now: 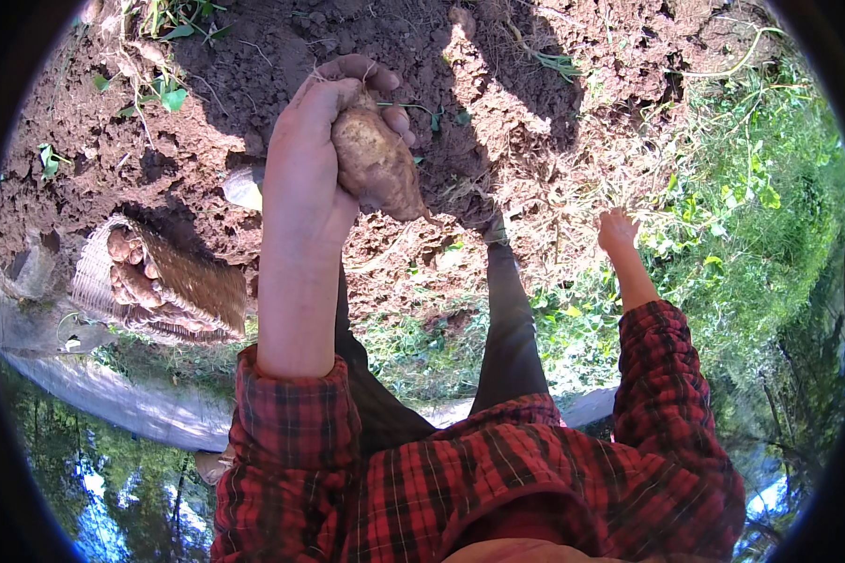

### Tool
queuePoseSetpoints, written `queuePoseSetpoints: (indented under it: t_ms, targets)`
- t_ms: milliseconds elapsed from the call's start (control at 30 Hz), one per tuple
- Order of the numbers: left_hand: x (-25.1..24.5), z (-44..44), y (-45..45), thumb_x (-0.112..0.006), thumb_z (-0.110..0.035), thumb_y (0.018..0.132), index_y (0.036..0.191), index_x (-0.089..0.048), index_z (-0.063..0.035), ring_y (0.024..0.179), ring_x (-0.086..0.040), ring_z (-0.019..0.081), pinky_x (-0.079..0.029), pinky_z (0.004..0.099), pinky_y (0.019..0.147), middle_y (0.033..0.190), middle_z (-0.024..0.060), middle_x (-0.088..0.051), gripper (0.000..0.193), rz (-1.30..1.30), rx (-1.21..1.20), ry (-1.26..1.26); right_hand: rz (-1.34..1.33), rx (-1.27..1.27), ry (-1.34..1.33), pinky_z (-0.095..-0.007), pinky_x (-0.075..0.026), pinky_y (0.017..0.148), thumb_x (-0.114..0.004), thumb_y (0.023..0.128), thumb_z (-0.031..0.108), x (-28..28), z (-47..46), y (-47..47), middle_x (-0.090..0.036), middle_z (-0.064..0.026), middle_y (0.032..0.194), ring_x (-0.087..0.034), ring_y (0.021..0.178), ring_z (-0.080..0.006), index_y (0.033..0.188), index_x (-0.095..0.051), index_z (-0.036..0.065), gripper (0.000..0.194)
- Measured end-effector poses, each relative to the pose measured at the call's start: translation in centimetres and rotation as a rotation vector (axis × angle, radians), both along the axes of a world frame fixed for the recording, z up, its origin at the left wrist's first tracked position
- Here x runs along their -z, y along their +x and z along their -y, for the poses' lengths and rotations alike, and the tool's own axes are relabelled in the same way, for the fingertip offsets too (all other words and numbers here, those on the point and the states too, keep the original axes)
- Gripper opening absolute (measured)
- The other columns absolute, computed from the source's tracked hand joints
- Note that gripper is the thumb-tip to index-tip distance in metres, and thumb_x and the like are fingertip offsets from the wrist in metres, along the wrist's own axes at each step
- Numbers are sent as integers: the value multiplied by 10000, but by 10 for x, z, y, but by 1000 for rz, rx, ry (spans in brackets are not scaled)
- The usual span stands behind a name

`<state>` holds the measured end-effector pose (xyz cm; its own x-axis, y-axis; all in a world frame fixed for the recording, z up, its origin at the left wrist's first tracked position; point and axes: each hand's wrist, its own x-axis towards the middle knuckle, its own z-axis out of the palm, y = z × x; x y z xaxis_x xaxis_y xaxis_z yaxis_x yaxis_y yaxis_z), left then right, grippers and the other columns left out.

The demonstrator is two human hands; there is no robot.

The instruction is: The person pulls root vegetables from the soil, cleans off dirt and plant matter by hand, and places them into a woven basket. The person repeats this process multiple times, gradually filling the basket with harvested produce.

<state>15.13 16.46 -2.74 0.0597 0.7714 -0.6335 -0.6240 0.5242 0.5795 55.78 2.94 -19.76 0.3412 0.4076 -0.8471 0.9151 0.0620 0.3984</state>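
My left hand (313,144) is raised in front of me, its fingers and thumb wrapped around the upper end of a sweet potato (377,162). The tuber is tan and dusted with soil, with a thin root tip at its lower right. My right hand (618,231) is held lower, out to the right, over or against dry stalks and roots (570,190) at the edge of the green plants. Its fingers are too small and bright to make out, so I cannot tell whether they grip anything.
A woven basket (211,281) with several tubers (134,278) lies tipped at the left. Clumpy reddish soil (408,35) spreads ahead, with cut vines. A pale flat object (243,188) shows beside my left wrist. Green plants (767,204) grow at the right.
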Motion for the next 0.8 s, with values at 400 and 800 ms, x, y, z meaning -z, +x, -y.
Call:
queuePoseSetpoints:
  t_ms: [400, 800]
  targets:
    - [8, 3, 6, -428, -108, 850, 1009, -487, -5, 651, -565, 193, -488, 300, 560, 772, 94, -559, 198, -49, 40, -116, -957, -131, 951, -376, -468, 798, -518, 808, 148, 15, -196, -196, -496, -140, 1163, -559, 932, -325, 1203, -419, 83, 413]
    - [5, 3, -13, -430, -80, 831, 1025, -492, 9, 669, -555, 174, -491, 296, 579, 803, 98, -557, 222, -73, -6, -140, -791, 150, 802, -384, -499, 695, -681, 688, 155, 28, -180, -234, -493, -129, 1045, -583, 848, -301, 1102, -448, 123, 475]
